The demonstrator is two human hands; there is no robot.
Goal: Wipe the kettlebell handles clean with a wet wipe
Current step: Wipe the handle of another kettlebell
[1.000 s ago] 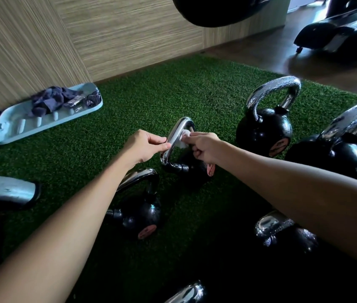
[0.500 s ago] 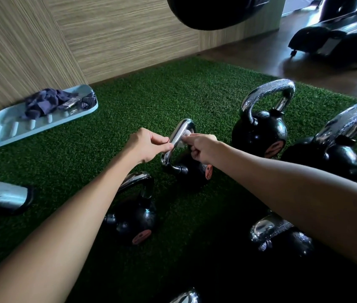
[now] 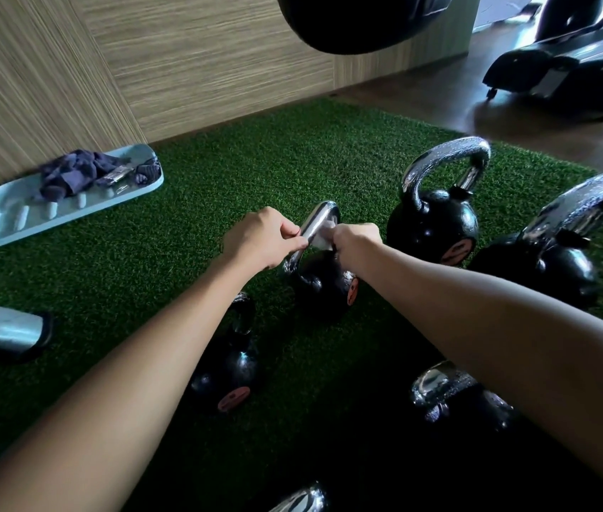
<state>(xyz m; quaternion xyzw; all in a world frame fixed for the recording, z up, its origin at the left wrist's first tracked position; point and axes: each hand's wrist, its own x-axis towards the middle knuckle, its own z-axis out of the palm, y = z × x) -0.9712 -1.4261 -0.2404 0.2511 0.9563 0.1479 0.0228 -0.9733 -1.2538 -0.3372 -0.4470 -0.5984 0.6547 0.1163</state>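
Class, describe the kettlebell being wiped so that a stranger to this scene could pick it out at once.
Start at the green turf mat by the wood-panelled wall. Near its middle stands a small black kettlebell with a chrome handle. Unlike its neighbours, it has the left hand and right hand at its handle, with a white wipe.

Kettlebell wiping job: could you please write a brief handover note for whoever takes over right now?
Left hand: pinches the chrome handle of the middle kettlebell, steadying it.
Right hand: holds the wet wipe against that handle.
Done: this handle is mid-wipe; which other handles are already clean cannot be told.
Left: finish this one, then move on, for example to the large kettlebell beside it.
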